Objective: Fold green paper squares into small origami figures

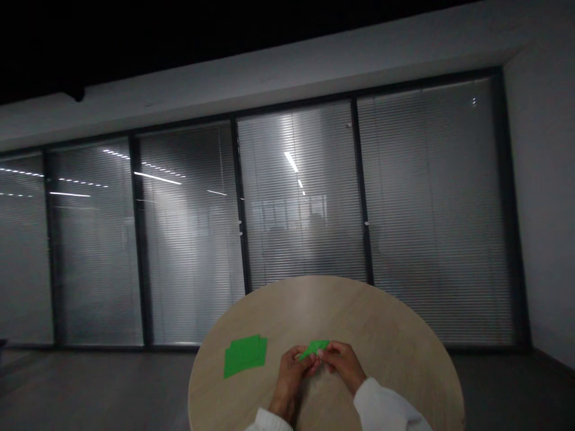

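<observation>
A small folded piece of green paper (pixel 313 348) is held just above the round wooden table (pixel 395 341), near its front. My left hand (pixel 291 370) pinches its near left end with closed fingers. My right hand (pixel 342 361) grips its right side, fingers curled round it. Both wrists wear white sleeves. A short way to the left, a small stack of flat green paper sheets (pixel 245 355) lies on the tabletop, apart from both hands.
Behind the table runs a wall of glass panels with closed blinds (pixel 305 221) in dark frames. A white wall (pixel 545 209) stands at the right. Dark floor surrounds the table, and the room is dim.
</observation>
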### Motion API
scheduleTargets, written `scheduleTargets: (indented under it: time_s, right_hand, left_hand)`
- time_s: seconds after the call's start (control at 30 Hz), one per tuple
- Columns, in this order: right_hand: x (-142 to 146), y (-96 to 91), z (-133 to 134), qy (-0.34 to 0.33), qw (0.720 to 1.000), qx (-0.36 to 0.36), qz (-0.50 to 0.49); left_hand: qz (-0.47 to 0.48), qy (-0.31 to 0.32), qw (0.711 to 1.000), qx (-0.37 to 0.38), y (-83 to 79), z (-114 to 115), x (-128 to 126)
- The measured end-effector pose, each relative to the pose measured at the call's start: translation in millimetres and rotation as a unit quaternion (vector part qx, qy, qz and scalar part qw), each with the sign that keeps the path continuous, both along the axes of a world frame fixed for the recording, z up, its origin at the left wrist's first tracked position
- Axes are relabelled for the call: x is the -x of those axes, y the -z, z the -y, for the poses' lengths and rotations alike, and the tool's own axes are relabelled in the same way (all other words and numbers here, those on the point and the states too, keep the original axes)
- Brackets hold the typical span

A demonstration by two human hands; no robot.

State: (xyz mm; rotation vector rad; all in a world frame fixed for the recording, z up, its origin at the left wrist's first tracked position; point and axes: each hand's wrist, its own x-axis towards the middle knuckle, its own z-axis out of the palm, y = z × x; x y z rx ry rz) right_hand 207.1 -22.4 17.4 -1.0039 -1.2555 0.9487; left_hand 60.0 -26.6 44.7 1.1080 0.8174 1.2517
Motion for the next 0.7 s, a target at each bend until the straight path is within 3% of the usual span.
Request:
scheduleTargets:
  time_s: [0.2,0.5,0.7]
  right_hand:
    - [-0.9,1.1,-2.1,0.031,1.000,0.002,0.003]
    - [1.9,-7.0,4.7,0.000,0.997,0.027,-0.077]
    - [0.0,-4.8,2.4,-0.013,0.997,0.031,-0.066]
  left_hand:
    - [-0.021,-0.012,1.000,-0.004,1.6,-5.2,0.9]
    - [0.037,0.019,0.999,-0.016,0.7,-2.5,-0.2]
    - [0.029,0.032,0.999,-0.027,-4.2,2.1,-0.1]
